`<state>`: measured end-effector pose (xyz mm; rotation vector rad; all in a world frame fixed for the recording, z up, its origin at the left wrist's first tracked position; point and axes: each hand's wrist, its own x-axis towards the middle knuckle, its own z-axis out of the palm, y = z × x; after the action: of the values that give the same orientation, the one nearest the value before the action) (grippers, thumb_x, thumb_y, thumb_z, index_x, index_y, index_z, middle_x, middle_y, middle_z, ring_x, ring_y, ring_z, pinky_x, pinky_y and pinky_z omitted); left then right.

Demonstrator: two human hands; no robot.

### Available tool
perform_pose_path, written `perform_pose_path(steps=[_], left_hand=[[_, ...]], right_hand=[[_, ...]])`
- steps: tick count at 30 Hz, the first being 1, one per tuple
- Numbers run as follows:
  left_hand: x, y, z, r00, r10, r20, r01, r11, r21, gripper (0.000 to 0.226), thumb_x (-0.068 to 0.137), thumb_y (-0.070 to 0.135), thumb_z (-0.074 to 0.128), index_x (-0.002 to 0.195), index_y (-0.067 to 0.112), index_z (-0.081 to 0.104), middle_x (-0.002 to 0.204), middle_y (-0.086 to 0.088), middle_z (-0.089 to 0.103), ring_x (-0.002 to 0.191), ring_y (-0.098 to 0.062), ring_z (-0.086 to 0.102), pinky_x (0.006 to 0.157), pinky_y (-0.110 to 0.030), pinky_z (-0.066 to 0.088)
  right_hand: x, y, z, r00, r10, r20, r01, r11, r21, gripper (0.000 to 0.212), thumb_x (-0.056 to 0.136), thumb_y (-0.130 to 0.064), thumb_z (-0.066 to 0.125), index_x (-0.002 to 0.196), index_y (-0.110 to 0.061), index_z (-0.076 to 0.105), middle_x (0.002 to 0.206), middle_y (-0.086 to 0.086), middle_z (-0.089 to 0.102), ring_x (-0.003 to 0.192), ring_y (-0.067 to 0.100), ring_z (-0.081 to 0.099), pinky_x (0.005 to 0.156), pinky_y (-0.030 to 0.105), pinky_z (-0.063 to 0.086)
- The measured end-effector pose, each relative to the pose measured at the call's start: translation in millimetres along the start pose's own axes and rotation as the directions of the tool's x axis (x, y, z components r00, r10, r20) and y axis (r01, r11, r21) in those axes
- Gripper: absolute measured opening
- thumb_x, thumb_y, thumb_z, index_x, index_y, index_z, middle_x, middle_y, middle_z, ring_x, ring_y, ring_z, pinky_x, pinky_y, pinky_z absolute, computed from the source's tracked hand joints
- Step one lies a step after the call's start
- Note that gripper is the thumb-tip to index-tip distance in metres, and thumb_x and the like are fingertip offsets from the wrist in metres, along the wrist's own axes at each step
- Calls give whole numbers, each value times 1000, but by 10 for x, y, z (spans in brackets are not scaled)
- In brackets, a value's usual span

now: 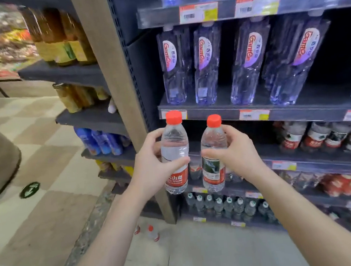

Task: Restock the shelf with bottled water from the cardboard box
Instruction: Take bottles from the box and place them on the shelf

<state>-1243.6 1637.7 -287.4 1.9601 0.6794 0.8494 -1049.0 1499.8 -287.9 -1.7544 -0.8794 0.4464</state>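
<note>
Head-camera footage looked down two bare forearms reaching forward from the near edge toward a store shelf [252, 111]. Nearest on the floor [204, 249], between the arms, two small red-capped bottles [151, 232] lay close to the wooden upright's foot.

Farther out, the left hand [152, 167] was wrapped around the left water bottle [174, 152], thumb across the front above its red label and fingers curled behind. The right hand [235, 150] gripped the right water bottle [212, 155] the same way, thumb pressed on the front and fingertips showing behind its shoulder. Both bottles stood upright, red caps up, side by side and just apart, held in the air in front of the left end of the shelving, level with a dark gap under the price-tag rail.

Beyond them, to the right, a row of red-labelled bottles [326, 136] sat on that same tier. Below, a row of small bottles with pale caps [228, 207] filled a lower tier. Above the held bottles, four tall clear bottles with oval labels [242, 60] stood in a line, and more clear bottles showed on the top tier.

Far left, past the wooden upright [111, 70], side shelves carried amber bottles [60, 36] and blue bottles [99, 140], all blurred.
</note>
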Motion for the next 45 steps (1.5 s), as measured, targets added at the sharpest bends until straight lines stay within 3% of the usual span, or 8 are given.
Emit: perform_pose_path(steps=[9,13,23,28,32,37,42,45], left_hand=[[400,-1188,196,998,14,58,-10,998,-66,76,66,44,95,130,51,55,109,25,77,99,3,74,74,-14,59],[616,-1802,460,998,64,24,-62,995,-74,76,62,50,94,130,48,58,107,18,80,97,-4,77,85,-37,64],[763,-2862,875,955,273,-114,-283,956,-75,70,61,53,92,123,44,62,94,20,81,84,-1,79,64,-14,59],[752,-3185,944,945,296,-142,-308,948,-77,64,69,37,98,123,42,64,96,16,82,85,-6,80,69,-25,62],[796,-3240,932,945,311,-99,-319,945,-71,64,66,42,97,119,49,62,96,20,81,86,-3,79,67,-18,60],[923,-3180,901,941,328,-79,-336,932,-132,62,69,34,98,114,56,62,96,20,81,87,-1,78,64,-9,57],[988,-3163,866,932,356,-65,-362,911,-197,61,60,48,95,112,59,63,97,18,82,87,-2,79,66,-8,57],[1001,-3199,882,937,345,-50,-348,916,-200,62,64,41,98,114,57,64,98,17,82,88,-3,79,65,-10,57]], right_hand=[[572,862,673,999,38,-26,-38,999,8,53,58,-47,91,107,-41,73,94,-14,80,87,6,77,84,40,63],[874,1396,939,1000,-23,-1,23,999,-44,52,58,-51,91,106,-44,73,94,-15,80,86,4,76,82,39,64],[1518,2186,1330,966,-259,-15,259,966,-25,45,56,-52,94,96,-40,78,88,-10,81,81,7,78,72,30,61],[1719,2201,1376,958,-281,-47,282,959,23,43,57,-42,96,94,-25,81,88,-3,81,80,13,79,66,31,62],[1926,2075,1361,956,-281,-85,285,958,35,42,61,-38,97,97,-24,79,87,-5,81,78,11,79,67,32,62],[2333,1937,1353,955,-270,-125,283,954,99,43,64,-27,98,99,-19,75,84,-5,81,73,11,79,56,22,58],[2688,1944,1420,940,-298,-166,313,947,73,45,63,-25,97,102,-18,74,84,-8,81,73,7,78,54,17,56],[2823,2028,1473,942,-304,-146,313,948,48,45,65,-23,97,102,-25,71,86,-8,80,75,4,77,55,14,55]])
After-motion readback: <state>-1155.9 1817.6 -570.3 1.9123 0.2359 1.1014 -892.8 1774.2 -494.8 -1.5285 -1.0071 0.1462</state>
